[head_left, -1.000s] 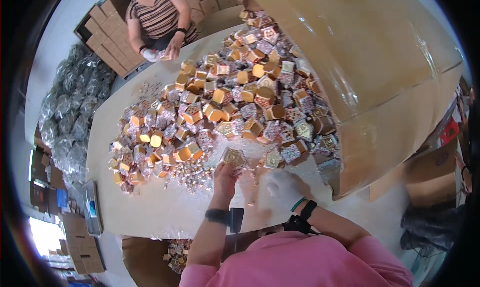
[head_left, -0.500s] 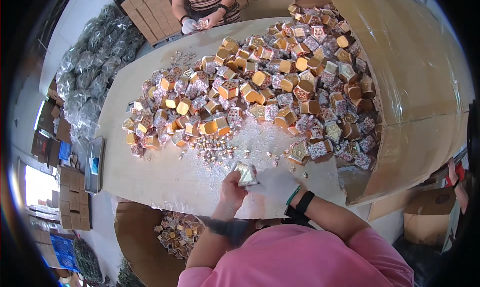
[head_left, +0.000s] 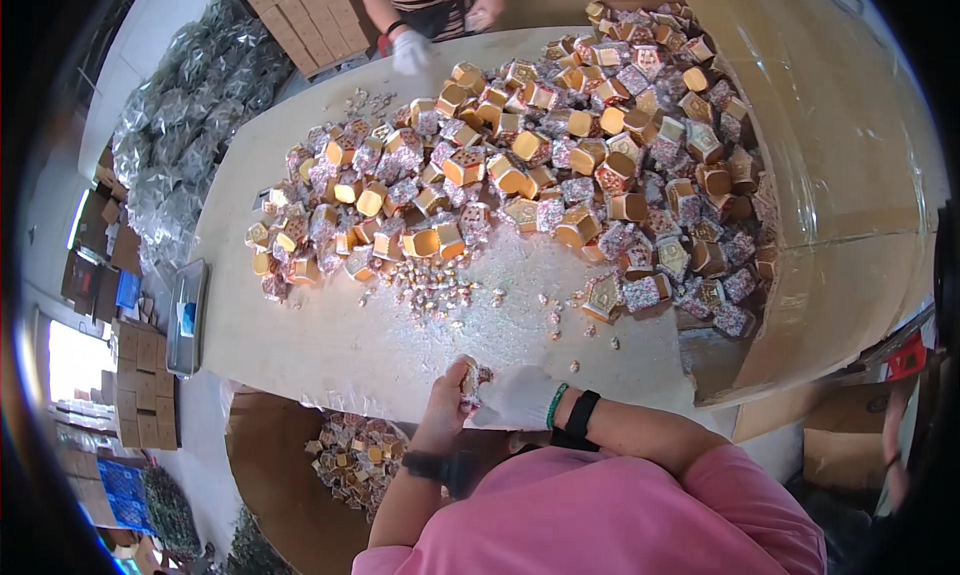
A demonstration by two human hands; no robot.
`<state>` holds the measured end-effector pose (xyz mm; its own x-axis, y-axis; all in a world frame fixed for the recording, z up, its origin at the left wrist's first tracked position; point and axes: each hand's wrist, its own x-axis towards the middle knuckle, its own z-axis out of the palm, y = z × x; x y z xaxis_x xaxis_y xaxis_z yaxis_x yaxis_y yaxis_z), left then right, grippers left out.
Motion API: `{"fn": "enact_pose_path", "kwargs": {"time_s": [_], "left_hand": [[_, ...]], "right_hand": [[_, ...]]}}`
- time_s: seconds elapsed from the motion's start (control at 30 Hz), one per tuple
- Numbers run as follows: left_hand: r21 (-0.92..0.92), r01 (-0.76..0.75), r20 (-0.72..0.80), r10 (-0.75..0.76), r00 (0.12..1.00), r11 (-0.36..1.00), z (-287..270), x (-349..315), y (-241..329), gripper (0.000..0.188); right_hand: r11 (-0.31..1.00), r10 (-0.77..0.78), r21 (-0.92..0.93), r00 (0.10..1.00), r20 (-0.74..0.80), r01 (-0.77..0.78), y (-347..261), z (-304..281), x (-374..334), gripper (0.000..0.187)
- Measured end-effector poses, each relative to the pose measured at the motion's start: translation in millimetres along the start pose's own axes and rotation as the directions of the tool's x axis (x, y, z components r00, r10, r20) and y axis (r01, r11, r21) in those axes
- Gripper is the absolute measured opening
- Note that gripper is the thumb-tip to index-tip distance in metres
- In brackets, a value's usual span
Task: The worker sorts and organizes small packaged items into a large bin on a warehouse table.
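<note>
A small house-shaped ornament (head_left: 473,377), whitish with red-and-white speckles, is tilted up on edge above the near edge of the table. My bare left hand (head_left: 444,403) is closed around its left side, with the thumb against it. My right hand (head_left: 516,397), in a white glove, touches the ornament's lower right side; its fingers are smeared and partly hidden. Beyond my hands, a large heap of similar ornaments (head_left: 465,166) with gold bases covers the far part of the table. Many small pale-and-gold pieces (head_left: 432,287) lie loose in front of the heap, amid white dust.
A large cardboard carton (head_left: 830,175) borders the table (head_left: 310,350) on the right. Below its near left edge, another carton (head_left: 265,475) holds more ornaments. A metal tray (head_left: 186,325) stands at the left. Across the table a co-worker's gloved hand (head_left: 411,53) is near the heap.
My hands have drawn nearer to me and slightly left, and the ornament has turned from face-up to edge-on. The co-worker's hands have moved apart, the gloved one over the table.
</note>
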<state>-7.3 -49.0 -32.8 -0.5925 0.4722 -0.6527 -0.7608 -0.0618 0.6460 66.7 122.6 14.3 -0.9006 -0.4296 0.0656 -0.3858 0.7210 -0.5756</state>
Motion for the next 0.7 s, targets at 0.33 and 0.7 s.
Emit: {"fn": "enact_pose_path", "kwargs": {"time_s": [0.33, 0.7], "left_hand": [[-0.104, -0.259, -0.150, 0.242, 0.958, 0.960, -76.6, -61.2, 19.3, 0.026], [-0.441, -0.452, -0.646, 0.075, 0.760, 0.775, -171.3, -70.9, -10.8, 0.054]], "right_hand": [[0.922, 0.180, 0.368, 0.974, -0.135, -0.120, 34.5, 17.5, -4.6, 0.017], [0.959, 0.279, 0.107, 0.826, -0.489, -0.261, 60.8, -5.7, -69.5, 0.015]]}}
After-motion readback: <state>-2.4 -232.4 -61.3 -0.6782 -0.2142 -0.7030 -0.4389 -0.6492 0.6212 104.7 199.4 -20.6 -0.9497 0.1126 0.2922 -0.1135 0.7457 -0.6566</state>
